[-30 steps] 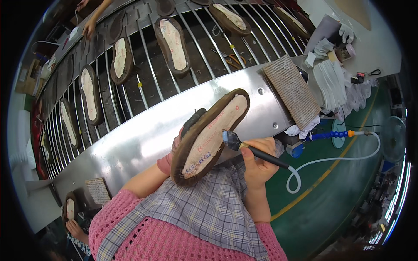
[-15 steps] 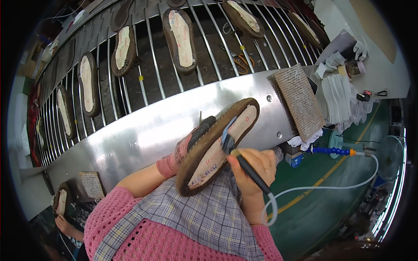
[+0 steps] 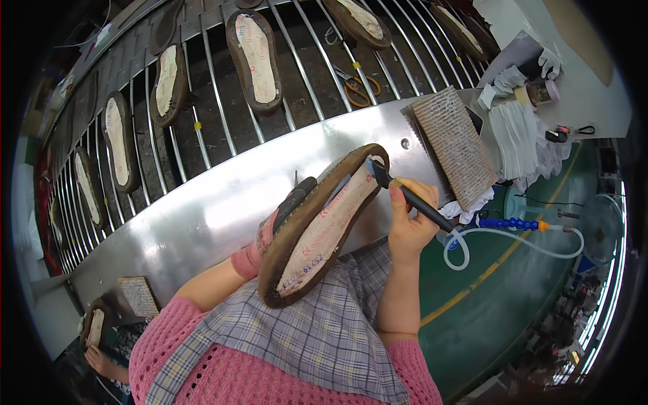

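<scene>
Steel bench [image 3: 202, 216]; ribbed pad [image 3: 455, 145] on top.

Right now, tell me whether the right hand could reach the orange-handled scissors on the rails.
Probably yes: the right hand holds a brush, but nothing blocks the way to the scissors.

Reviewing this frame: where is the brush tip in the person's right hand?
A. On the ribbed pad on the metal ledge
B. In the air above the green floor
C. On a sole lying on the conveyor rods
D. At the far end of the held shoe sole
D: the right hand holds the brush with its tip at the far end of the shoe sole, which the left hand holds up from behind.
</scene>
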Motion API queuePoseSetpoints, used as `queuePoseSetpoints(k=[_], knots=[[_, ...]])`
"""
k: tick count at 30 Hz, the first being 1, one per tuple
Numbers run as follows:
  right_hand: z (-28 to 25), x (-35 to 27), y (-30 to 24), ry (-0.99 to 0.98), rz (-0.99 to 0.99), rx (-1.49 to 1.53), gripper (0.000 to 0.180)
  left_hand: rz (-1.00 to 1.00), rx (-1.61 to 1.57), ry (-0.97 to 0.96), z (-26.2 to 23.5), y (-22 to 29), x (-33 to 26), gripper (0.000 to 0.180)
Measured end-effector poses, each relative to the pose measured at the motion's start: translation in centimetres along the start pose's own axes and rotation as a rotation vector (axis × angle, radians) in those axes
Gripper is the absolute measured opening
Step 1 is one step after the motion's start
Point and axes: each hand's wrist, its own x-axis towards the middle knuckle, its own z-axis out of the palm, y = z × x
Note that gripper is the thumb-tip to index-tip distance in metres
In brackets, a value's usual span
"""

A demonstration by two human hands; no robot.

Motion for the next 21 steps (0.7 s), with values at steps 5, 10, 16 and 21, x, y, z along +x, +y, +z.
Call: queuePoseSetpoints(k=[5, 10, 16, 21], knots=[[0.4, 0.4, 0.4, 0.003, -0.084, -0.105, 0.012, -0.070, -0.093, 0.027, -0.5, 0.4, 0.1, 0.054], [0.0, 0.4, -0.1, -0.047, -0.038, -0.043, 0.014, 0.121, 0.338, -0.017, -1.4, 0.0, -0.1, 0.053], [-0.5, 0.3, 0.5, -0.118, 0.171, 0.256, 0.011, -0.025, 0.100, 0.039, -0.8, 0.3, 0.0, 0.052], [-0.1, 0.7, 1.9, -0.080, 0.273, 0.203, 0.012, -0.090, 0.005, 0.027, -0.1, 0.6, 0.4, 0.051]])
